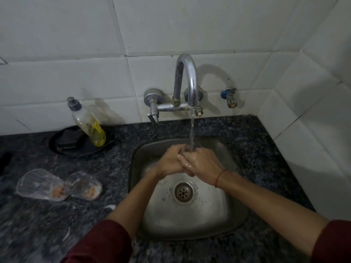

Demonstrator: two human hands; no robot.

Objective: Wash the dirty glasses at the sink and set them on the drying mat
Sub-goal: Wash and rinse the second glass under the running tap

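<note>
My left hand [171, 160] and my right hand [203, 162] are pressed together over the steel sink [224, 221], right under the running stream from the tap [187, 80]. Their fingers curl round a clear glass [198, 145], of which only a faint rim shows behind the knuckles. My right hand is wet. Two dirty clear glasses lie on their sides on the dark counter to the left, the larger one [39, 185] touching the smaller one [84, 186]; both hold orange residue near the base.
A dish-soap bottle [89, 124] leans in a black dish [62, 147] with a dark scrubber at the back left. A second valve [229, 97] sticks out of the tiled wall. The speckled counter [47, 224] meets a tiled wall on the right.
</note>
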